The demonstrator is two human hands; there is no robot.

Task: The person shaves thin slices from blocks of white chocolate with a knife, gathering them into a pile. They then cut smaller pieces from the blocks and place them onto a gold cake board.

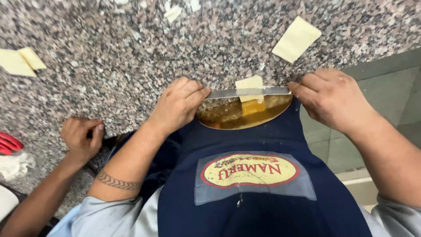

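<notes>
Speckled granite bench (131, 66): two pale yellow slices (19, 61) far left; another person's hand (81, 138) at the edge. Left hand (177, 105) and right hand (331, 98), both closed, pinch the ends of a flat metal blade (247, 92) across a yellow block (250, 83), over a round metal dish (243, 116). Yellow slice (296, 38) upper right.

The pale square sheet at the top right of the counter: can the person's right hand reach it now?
Probably not at once. The right hand grips one end of the metal blade; the pale square sheet lies apart, with bare counter between.
</notes>
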